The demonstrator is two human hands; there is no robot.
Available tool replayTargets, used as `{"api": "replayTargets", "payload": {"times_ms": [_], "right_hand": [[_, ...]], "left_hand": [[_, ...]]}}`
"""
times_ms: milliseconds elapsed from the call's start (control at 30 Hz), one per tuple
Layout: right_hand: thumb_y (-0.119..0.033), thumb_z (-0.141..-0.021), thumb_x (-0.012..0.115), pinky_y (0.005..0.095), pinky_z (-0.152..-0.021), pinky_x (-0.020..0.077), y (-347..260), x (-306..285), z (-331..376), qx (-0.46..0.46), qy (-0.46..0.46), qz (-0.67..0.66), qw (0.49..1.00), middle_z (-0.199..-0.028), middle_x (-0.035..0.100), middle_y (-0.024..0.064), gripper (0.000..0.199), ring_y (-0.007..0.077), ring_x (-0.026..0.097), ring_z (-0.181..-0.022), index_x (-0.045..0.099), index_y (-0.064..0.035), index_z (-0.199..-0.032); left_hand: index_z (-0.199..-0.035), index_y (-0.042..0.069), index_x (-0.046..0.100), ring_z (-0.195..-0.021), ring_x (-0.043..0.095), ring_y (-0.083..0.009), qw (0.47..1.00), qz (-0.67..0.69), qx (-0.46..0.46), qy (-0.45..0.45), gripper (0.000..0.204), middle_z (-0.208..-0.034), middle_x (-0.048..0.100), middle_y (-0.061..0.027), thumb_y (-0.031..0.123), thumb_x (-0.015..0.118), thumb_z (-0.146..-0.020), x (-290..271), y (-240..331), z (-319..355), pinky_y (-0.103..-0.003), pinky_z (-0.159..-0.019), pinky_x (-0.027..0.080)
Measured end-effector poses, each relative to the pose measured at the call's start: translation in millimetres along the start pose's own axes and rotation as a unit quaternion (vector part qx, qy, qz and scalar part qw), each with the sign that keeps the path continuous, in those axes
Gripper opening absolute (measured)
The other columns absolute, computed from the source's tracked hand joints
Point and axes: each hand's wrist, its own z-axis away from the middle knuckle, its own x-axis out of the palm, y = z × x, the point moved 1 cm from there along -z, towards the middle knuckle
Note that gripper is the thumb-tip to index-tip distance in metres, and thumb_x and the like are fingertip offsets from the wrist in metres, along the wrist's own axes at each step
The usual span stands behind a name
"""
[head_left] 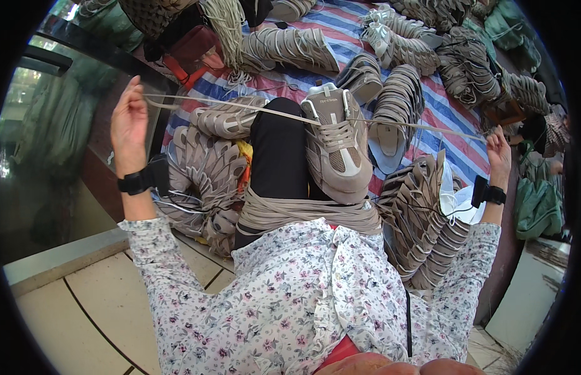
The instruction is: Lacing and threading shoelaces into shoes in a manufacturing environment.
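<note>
A beige and grey sneaker upper (336,147) lies on my lap, toe toward me, next to my black-clad knee. A pale shoelace (265,110) runs through its eyelets and stretches out taut to both sides. My left hand (129,119) is raised at the left and pinches one end of the lace. My right hand (499,153) is out at the right and grips the other end. Both wrists carry black bands. A bundle of beige laces or straps (303,212) lies across my lap below the sneaker.
Stacks of beige shoe uppers (206,169) (422,212) fan out at both sides of my legs. More uppers (390,119) lie on a striped blue, red and white tarp (447,119). A tiled floor (96,300) shows at the lower left. A person (544,134) sits at the far right.
</note>
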Motion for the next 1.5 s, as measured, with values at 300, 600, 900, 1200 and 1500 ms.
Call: {"api": "replayTargets", "payload": {"times_ms": [300, 600, 900, 1200, 1500], "right_hand": [[-0.004, -0.099, 0.056, 0.0253, -0.054, 0.0324, -17.7, -40.7, 3.8, -0.075, 0.084, 0.056, 0.992, -0.079, 0.050, 0.0035, 0.015, 0.0113, 0.038, -0.062, 0.055, 0.0025, -0.113], [-0.014, -0.096, 0.065, 0.0192, -0.065, 0.0472, 23.4, 8.7, -2.6, -0.126, 0.029, 0.332, 0.934, -0.093, 0.070, 0.0056, 0.019, 0.0106, 0.064, -0.079, 0.065, -0.0033, -0.112], [-0.005, -0.084, 0.071, 0.0244, -0.061, 0.0477, 264.9, 228.4, 106.7, -0.062, -0.318, 0.511, 0.796, -0.074, 0.066, 0.0044, 0.010, 0.0094, 0.060, -0.066, 0.073, 0.0007, -0.092], [0.004, -0.079, 0.066, 0.0362, -0.061, 0.0471, 303.6, 246.1, 110.2, -0.349, -0.357, 0.640, 0.584, -0.079, 0.060, 0.0149, 0.006, 0.0296, 0.061, -0.069, 0.062, 0.0036, -0.084], [0.010, -0.077, 0.059, 0.0344, -0.064, 0.0482, 291.1, 249.2, 100.4, -0.033, -0.420, 0.547, 0.724, -0.079, 0.061, 0.0161, 0.010, 0.0249, 0.060, -0.066, 0.063, 0.0056, -0.085]], "left_hand": [[-0.123, -0.013, 0.058, -0.098, 0.067, -0.0157, 0.965, -0.112, 0.176, 0.159, 0.031, -0.122, 0.063, -0.0230, 0.000, 0.060, -0.095, -123.4, 80.5, 33.3, -0.016, -0.074, 0.054], [-0.123, -0.014, 0.057, -0.108, 0.066, -0.0212, 0.898, -0.258, 0.264, 0.240, 0.032, -0.125, 0.062, -0.0247, 0.002, 0.060, -0.095, -160.0, 94.2, 99.8, -0.020, -0.084, 0.054], [-0.136, -0.013, 0.045, -0.112, 0.063, -0.0204, 0.908, -0.275, 0.214, 0.234, 0.043, -0.125, 0.062, -0.0235, 0.007, 0.055, -0.099, -145.0, 56.4, 140.8, -0.026, -0.097, 0.050], [-0.124, -0.009, 0.054, -0.092, 0.068, -0.0163, 0.926, -0.221, 0.042, 0.302, 0.036, -0.109, 0.068, -0.0172, 0.006, 0.064, -0.094, -159.2, -57.3, 208.1, -0.020, -0.080, 0.055], [-0.109, -0.001, 0.064, -0.084, 0.067, -0.0111, 0.950, -0.139, -0.096, 0.262, 0.021, -0.098, 0.070, -0.0082, 0.011, 0.069, -0.092, -104.7, -180.4, 234.5, -0.018, -0.074, 0.054]]}}
